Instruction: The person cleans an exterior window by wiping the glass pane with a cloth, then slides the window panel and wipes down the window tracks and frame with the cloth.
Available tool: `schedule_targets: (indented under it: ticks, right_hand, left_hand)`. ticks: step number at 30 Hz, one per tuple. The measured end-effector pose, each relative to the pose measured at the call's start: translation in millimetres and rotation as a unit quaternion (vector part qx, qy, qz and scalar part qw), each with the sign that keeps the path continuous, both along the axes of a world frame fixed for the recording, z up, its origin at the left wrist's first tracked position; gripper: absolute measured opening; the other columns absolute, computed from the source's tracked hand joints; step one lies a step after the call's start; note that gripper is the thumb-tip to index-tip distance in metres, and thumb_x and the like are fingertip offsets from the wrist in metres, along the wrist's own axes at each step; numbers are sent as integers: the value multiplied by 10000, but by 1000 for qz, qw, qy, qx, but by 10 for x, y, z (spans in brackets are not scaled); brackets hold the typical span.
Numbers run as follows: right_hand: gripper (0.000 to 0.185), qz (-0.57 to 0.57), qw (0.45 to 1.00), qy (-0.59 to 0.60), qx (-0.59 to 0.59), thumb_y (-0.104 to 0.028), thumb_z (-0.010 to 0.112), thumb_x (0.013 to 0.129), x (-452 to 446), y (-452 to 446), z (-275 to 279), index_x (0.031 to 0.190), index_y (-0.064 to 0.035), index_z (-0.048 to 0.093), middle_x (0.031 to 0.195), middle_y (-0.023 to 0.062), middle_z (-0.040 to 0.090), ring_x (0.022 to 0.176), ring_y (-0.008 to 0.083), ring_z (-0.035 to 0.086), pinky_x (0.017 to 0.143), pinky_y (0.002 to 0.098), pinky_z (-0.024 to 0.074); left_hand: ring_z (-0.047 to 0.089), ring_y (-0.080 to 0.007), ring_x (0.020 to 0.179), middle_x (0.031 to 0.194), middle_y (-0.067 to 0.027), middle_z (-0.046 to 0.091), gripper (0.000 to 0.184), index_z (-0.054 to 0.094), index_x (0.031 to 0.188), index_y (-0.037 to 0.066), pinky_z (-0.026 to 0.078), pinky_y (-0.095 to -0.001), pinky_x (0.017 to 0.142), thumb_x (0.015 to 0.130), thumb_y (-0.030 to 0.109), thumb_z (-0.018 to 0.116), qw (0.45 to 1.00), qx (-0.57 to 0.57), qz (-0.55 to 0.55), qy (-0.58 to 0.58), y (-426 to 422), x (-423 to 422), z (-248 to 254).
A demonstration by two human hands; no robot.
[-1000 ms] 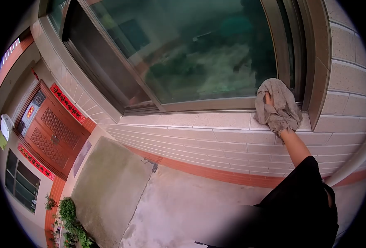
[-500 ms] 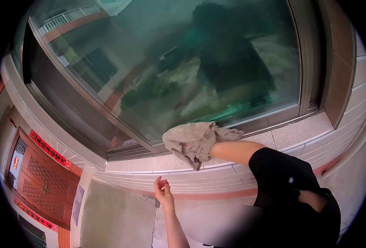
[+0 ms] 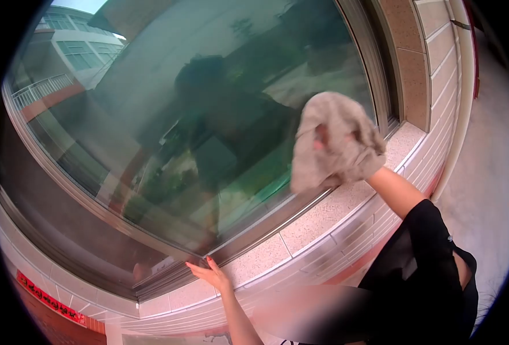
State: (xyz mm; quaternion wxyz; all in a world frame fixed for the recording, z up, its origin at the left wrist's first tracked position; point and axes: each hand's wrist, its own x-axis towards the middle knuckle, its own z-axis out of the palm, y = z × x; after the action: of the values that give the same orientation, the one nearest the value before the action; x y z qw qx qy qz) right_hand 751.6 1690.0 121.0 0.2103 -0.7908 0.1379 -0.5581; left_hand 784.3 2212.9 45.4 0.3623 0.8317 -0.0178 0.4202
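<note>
A crumpled grey-brown cloth [image 3: 340,158] is draped over my right hand [image 3: 323,137], whose fingers show in part through its folds. Cloth and hand are in front of the lower right part of the large green-tinted window pane [image 3: 208,132]; whether they touch the glass is unclear. My left hand [image 3: 211,276] has its fingers apart and holds nothing. It is by the lower window frame, just above the speckled stone sill [image 3: 254,261].
The metal window frame [image 3: 375,69] runs down the right side, beside a tiled wall [image 3: 441,54] with a pale vertical pipe [image 3: 466,86]. A red banner [image 3: 50,299] hangs at lower left. The pane reflects a building and a person.
My right hand first swept the cloth left along the sill, then moved up and right in front of the pane. My left hand came into view and rose to the lower frame. The view shifted.
</note>
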Motion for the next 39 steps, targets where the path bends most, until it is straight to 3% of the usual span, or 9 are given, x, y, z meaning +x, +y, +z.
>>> schedule_targets:
  ticks: [2,6,12,16,22,24,32,37,39]
  right_hand:
    - [658,-75,988,10,132,-351,520,876,-181,-454,-281,1392,-31,266,1371,199,363,1288,345,342,1085,414,269]
    - [674,-88,970,43,221,-354,527,870,-306,-291,-545,1396,-29,258,1375,203,357,1292,349,335,1089,413,261]
    - [698,34,998,48,-8,-357,539,861,-33,1105,32,1402,-25,247,1381,208,348,1298,355,326,1094,412,250]
    - [714,122,975,-4,-184,-359,546,855,108,1864,372,1406,-23,239,1385,212,341,1302,359,319,1098,411,243]
    - [739,163,936,-58,-307,-362,558,846,270,2063,694,1412,-20,228,1391,217,332,1308,365,310,1104,410,232]
    - [747,147,936,-62,-312,-363,562,843,308,1857,802,1414,-19,224,1393,219,329,1310,367,307,1106,410,228]
    - [780,-82,988,-74,-104,-367,577,831,350,-105,1198,1422,-14,209,1400,226,316,1318,375,294,1114,408,213]
    - [801,-145,987,0,63,-369,587,824,110,-784,347,1427,-11,199,1405,230,308,1323,380,286,1119,407,204]
    - [810,-142,987,38,66,-370,590,821,98,-711,-69,1429,-10,195,1407,232,305,1325,382,282,1121,407,200]
  left_hand:
    - [348,-430,1214,1359,-317,281,879,128,1445,-51,277,-478,1019,901,534,495,999,23,48,-10,-56,32,49]
    - [338,-436,1204,1356,-318,274,913,104,1450,-48,267,-483,1016,888,547,509,998,28,62,-18,-15,142,-2]
    - [237,-460,1275,1408,-348,168,991,-12,1460,-26,227,-494,1047,873,596,489,999,4,41,-22,-10,213,-73]
    - [269,-466,1237,1386,-349,194,1000,-22,1460,-27,233,-507,1029,872,609,476,998,33,47,-26,82,267,-169]
    - [361,-466,1106,1308,-330,284,996,29,1476,13,307,-530,954,850,681,421,991,77,70,-85,227,395,-295]
    - [398,-461,1080,1293,-326,314,1023,37,1478,20,353,-535,897,827,715,412,992,65,95,-42,174,305,-228]
    - [433,-435,1101,1308,-257,368,980,47,1492,96,385,-540,821,825,716,409,986,50,151,44,118,242,-205]
    - [433,-427,1130,1332,-244,366,918,33,1498,115,367,-562,820,862,692,355,980,73,185,24,250,464,-396]
    - [463,-447,1087,1267,-319,401,880,99,1464,14,395,-540,865,868,514,511,981,83,172,19,93,284,-241]
